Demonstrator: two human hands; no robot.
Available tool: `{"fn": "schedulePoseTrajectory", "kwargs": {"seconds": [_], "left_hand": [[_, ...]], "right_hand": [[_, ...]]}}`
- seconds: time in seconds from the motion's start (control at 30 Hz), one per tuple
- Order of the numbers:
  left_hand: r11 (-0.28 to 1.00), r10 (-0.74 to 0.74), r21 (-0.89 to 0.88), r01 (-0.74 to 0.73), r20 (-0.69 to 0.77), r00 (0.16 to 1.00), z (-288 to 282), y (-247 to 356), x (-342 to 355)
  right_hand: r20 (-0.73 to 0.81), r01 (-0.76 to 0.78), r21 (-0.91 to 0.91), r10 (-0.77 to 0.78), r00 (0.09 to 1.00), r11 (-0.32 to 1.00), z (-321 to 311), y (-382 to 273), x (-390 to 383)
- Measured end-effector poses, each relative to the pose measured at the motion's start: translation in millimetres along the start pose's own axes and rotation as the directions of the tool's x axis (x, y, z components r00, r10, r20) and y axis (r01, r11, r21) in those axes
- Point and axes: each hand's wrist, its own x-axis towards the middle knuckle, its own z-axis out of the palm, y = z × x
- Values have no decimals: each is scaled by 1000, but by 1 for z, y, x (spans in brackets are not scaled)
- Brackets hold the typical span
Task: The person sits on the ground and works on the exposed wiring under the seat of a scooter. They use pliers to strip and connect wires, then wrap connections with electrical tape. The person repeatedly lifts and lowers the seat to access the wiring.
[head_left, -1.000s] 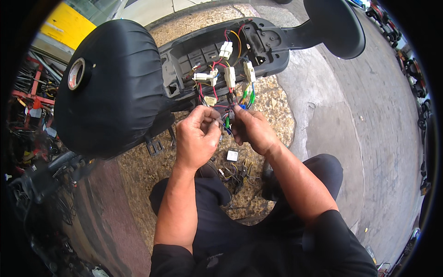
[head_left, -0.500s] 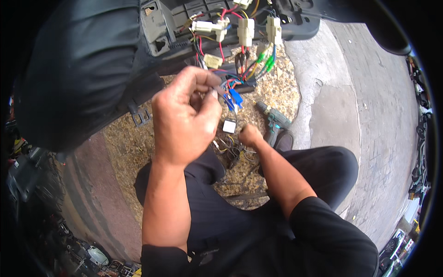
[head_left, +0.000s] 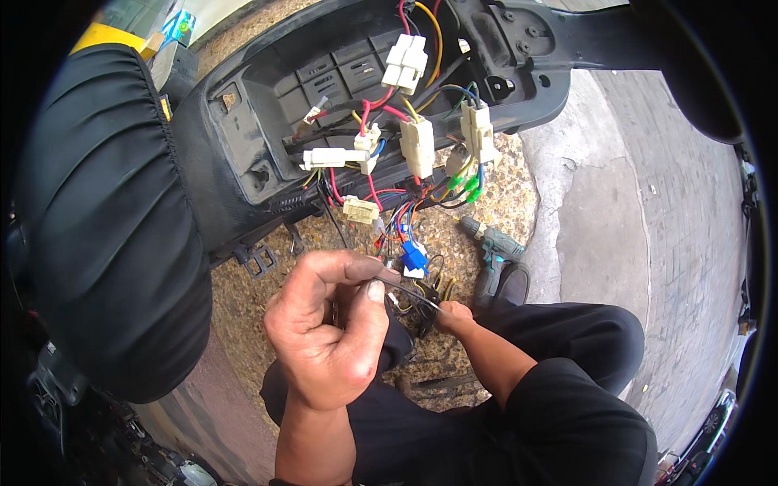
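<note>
My left hand is closed, with thumb and forefinger pinching a thin black wire. That wire slants down to my right hand, which is smaller and farther off, its fingers closed around the other end. Just beyond my left fingertips hangs a blue connector on a bundle of coloured wires. Loose dark and yellow wires lie beside my right hand. Above them, white plastic connectors hang along the edge of a black plastic tray. A cream connector dangles at their left.
A padded black seat takes up the left side. On the speckled ground to the right lies a cordless drill, against my shoe. Grey paving stretches beyond. A yellow object stands at the far upper left.
The view has shifted, so more of the black tray and seat shows. My left hand sits lower and nearer my right hand. The black wire now shows plainly between both hands.
</note>
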Motion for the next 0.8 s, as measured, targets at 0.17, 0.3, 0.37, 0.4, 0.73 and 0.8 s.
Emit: {"fn": "schedulePoseTrajectory", "kwargs": {"seconds": [0.17, 0.3, 0.37, 0.4, 0.73, 0.8], "left_hand": [[994, -61, -83, 64, 28, 998, 0, 1, 4], [996, -44, -70, 48, 58, 997, -8, 1, 2], [997, -17, -68, 20, 40, 999, -11, -1, 5], [995, -30, -95, 34, 37, 999, -11, -1, 5], [981, -38, -186, 52, 77, 996, -17, -1, -5], [978, -30, -202, 52, 109, 994, -18, -1, -2]], "right_hand": [[-48, 35, 83, -31, 998, 996, -23, -10, -14], [-137, 172, -22, -174, 975, 985, -37, 5, -19], [2, 356, -358, -380, 925, 863, -44, 18, -21], [-248, 174, -38, -178, 952, 984, -42, 21, -25], [-544, 19, 351, 187, 818, 936, -76, 32, -22], [-527, 65, 93, -6, 850, 994, -76, 33, -16]]}}
